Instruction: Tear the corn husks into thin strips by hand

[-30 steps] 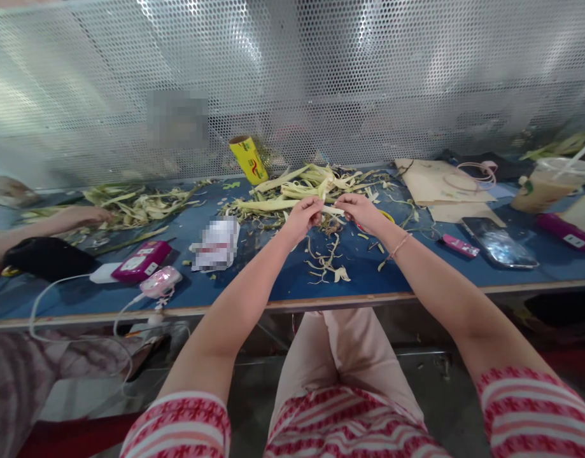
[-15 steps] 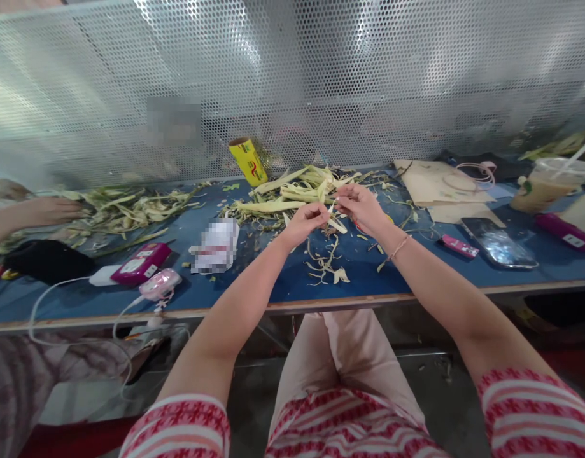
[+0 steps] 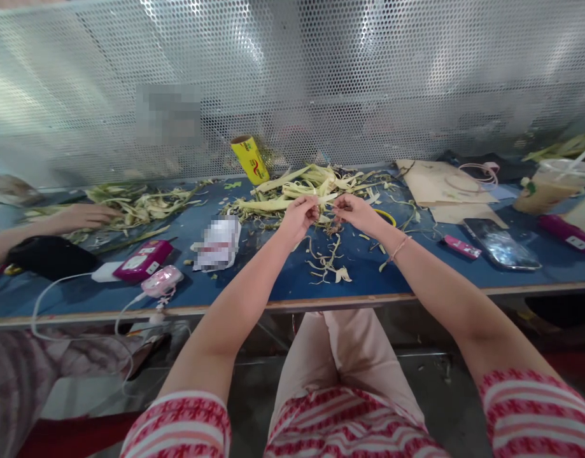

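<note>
My left hand [image 3: 302,216] and my right hand [image 3: 353,213] work close together over the blue table. Their fingers are pinched on a pale, husk-like leaf strip [image 3: 326,198], which stretches between them. Just behind them lies a heap of pale green and yellowish leaves [image 3: 285,189], thin and partly dried. Thin root-like scraps [image 3: 325,261] lie on the table in front of my hands. A yellow ring-shaped item [image 3: 386,217] shows beside my right wrist, partly hidden.
A yellow tube [image 3: 250,160] stands by the perforated metal panel [image 3: 321,76]. Left are a white packet [image 3: 220,242], a purple box [image 3: 143,259] with cables and a co-worker's hand [image 3: 84,217] at another leaf heap. Right are a phone [image 3: 501,243], brown paper [image 3: 435,181] and a drink cup [image 3: 545,187].
My hands have shifted slightly, and the left is turned more, with the leaf strip now drawn level between them. The co-worker's hand has moved right over the other heap.
</note>
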The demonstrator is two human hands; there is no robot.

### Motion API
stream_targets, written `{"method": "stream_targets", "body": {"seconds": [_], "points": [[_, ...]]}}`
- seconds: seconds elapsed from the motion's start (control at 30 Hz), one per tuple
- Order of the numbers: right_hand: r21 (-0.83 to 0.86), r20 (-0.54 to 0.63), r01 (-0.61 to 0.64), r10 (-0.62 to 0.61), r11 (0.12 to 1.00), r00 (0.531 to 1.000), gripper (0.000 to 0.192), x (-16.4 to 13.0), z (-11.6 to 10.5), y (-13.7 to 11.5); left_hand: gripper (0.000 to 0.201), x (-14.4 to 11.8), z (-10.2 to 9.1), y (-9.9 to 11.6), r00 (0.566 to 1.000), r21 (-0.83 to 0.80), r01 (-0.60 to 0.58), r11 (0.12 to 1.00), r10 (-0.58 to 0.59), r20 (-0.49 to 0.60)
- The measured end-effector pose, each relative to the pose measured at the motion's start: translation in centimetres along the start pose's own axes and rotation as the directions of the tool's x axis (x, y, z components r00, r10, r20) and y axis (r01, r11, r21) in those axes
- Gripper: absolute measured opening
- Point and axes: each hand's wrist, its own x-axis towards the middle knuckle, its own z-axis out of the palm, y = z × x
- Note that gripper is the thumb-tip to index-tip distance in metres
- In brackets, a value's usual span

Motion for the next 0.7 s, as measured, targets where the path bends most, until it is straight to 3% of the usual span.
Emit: {"method": "stream_targets", "body": {"seconds": [0.13,0.33,0.5,0.7], "points": [[-0.115,-0.034,0.088,-0.092,0.989,0.995,0.010,0.1,-0.5,-0.5,0.028,0.0,0.0,-0.2,1.000,0.072,-0.010,0.997,0.008,0.024],[-0.172,-0.014,0.130,-0.135,0.976,0.991,0.023,-0.3,-0.9,-1.2,0.033,0.4,-0.4,-0.8,0.990,0.272,-0.119,0.955,0.095,0.101],[-0.335,0.029,0.235,-0.239,0.912,0.971,0.024,-0.4,-0.5,-0.8,0.037,0.1,-0.4,-0.9,0.960,0.577,-0.273,0.770,0.176,0.219],[-0.464,0.108,0.476,-0.485,0.747,0.868,0.020,-0.4,-0.6,-0.6,0.036,0.0,-0.3,-1.0,0.915,0.726,-0.404,0.556,0.242,0.324]]}}
